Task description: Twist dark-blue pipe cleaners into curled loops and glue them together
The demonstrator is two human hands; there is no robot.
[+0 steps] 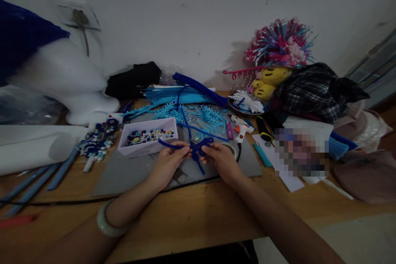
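Observation:
Dark blue pipe cleaners (198, 148), bent into curls and straight ends, are held up between my hands over a grey mat (123, 175). My left hand (171, 159) pinches them from the left, with one end sticking out past the fingers. From the right, my right hand (221, 159) grips the curled part between thumb and fingers. A white box (145, 150) of mixed beads stands just left of the hands. Behind them lie light blue branched pipe-cleaner pieces (210, 119). A roll of tape (230, 148) is partly hidden by my right hand.
A hot glue gun (243, 130) with a lit red light, a purple lighter (229, 130) and pliers (263, 128) lie to the right. Bundled pipe cleaners (176, 95) lie at the back. Beaded blue ornaments (99, 140) and a white foam form (77, 78) are left.

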